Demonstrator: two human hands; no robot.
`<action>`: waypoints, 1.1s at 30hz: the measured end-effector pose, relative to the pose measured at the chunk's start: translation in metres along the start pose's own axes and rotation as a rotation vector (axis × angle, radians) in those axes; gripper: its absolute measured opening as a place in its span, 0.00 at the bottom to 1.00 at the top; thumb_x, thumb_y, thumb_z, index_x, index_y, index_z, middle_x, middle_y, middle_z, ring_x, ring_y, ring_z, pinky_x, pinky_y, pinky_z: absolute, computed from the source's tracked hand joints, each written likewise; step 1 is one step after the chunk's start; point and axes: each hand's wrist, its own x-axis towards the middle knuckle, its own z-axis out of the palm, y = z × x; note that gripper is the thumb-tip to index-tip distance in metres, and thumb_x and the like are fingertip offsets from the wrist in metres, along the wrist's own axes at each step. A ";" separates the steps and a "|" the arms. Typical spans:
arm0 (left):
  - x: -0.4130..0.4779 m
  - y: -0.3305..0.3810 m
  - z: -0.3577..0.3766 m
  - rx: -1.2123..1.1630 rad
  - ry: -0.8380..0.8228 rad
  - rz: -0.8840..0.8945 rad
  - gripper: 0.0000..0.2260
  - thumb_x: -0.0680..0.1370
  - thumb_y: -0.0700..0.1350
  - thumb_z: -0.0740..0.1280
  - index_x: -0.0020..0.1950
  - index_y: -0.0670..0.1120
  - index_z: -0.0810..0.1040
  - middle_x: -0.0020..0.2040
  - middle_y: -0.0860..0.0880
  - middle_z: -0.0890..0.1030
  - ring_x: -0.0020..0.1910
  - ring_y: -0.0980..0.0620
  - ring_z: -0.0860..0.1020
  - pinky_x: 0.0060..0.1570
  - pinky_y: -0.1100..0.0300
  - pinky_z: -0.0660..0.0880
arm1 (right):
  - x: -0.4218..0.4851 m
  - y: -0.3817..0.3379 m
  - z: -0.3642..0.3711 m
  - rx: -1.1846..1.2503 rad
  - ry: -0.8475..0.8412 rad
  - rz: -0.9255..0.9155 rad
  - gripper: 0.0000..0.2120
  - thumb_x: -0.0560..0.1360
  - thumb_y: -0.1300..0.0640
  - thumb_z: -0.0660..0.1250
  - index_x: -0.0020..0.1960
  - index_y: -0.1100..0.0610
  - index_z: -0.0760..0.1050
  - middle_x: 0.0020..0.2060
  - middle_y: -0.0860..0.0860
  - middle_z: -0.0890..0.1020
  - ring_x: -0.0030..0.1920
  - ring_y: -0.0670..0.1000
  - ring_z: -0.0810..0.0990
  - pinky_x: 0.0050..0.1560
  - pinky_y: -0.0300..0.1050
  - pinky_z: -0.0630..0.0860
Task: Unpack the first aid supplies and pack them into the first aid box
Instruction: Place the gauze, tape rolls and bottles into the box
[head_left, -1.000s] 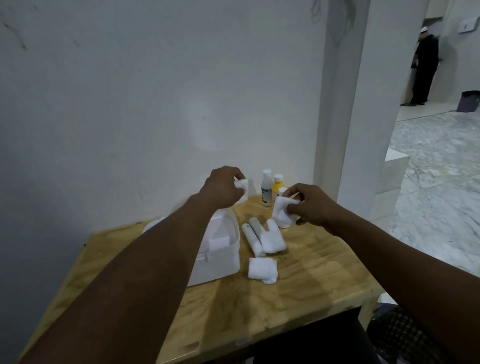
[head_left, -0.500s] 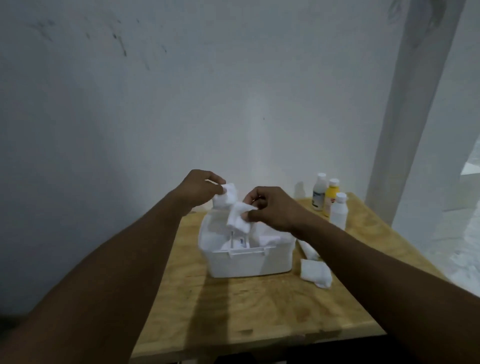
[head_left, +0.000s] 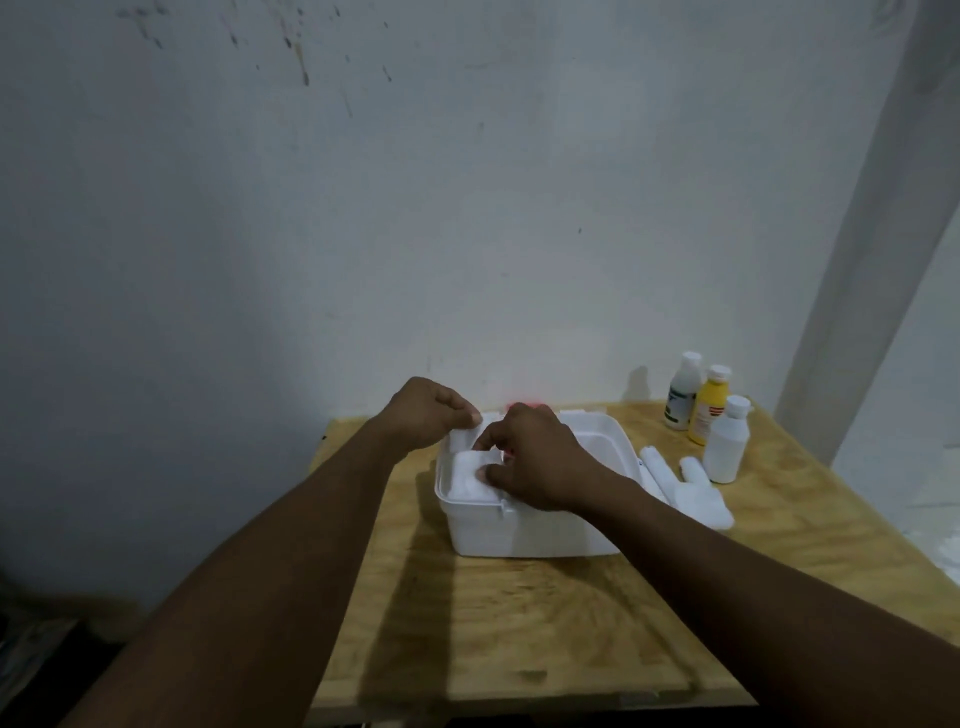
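Observation:
The white first aid box (head_left: 524, 532) stands open on the wooden table (head_left: 545, 623). My right hand (head_left: 535, 457) pinches a white gauze pad (head_left: 467, 475) at the box's front left corner, low inside the rim. Just behind it, my left hand (head_left: 426, 415) pinches a smaller white gauze piece (head_left: 462, 439) over the box's back left edge. White bandage rolls (head_left: 696, 493) lie on the table to the right of the box. Most of the box's inside is hidden by my hands.
Three bottles stand at the table's back right: a white one with a dark label (head_left: 683, 392), a yellow one (head_left: 710, 405) and a plain white one (head_left: 727, 441). A grey wall rises right behind the table, with a pillar (head_left: 883, 234) on the right.
Both hands moved with their gauze from beside the bottles to the box and have come down. The right hand's pad now sits low in the box's front left corner.

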 end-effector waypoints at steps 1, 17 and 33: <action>0.002 -0.002 0.002 0.035 0.007 -0.002 0.05 0.71 0.41 0.77 0.38 0.50 0.88 0.45 0.49 0.87 0.51 0.49 0.83 0.55 0.54 0.80 | -0.002 0.000 0.001 -0.019 0.016 0.001 0.17 0.72 0.47 0.71 0.60 0.47 0.79 0.49 0.50 0.77 0.56 0.55 0.74 0.57 0.52 0.73; -0.006 -0.001 -0.004 0.345 0.065 0.132 0.12 0.70 0.50 0.78 0.50 0.51 0.83 0.47 0.49 0.82 0.45 0.52 0.80 0.43 0.59 0.76 | -0.018 -0.003 0.002 -0.008 0.098 -0.053 0.11 0.76 0.47 0.65 0.55 0.48 0.80 0.51 0.48 0.81 0.55 0.52 0.74 0.54 0.50 0.69; -0.011 -0.001 0.004 0.409 0.098 0.198 0.04 0.74 0.48 0.74 0.46 0.50 0.87 0.49 0.55 0.84 0.51 0.55 0.77 0.50 0.61 0.70 | -0.016 0.011 -0.017 0.080 0.179 -0.008 0.08 0.74 0.46 0.64 0.47 0.44 0.81 0.45 0.45 0.82 0.50 0.51 0.77 0.56 0.56 0.73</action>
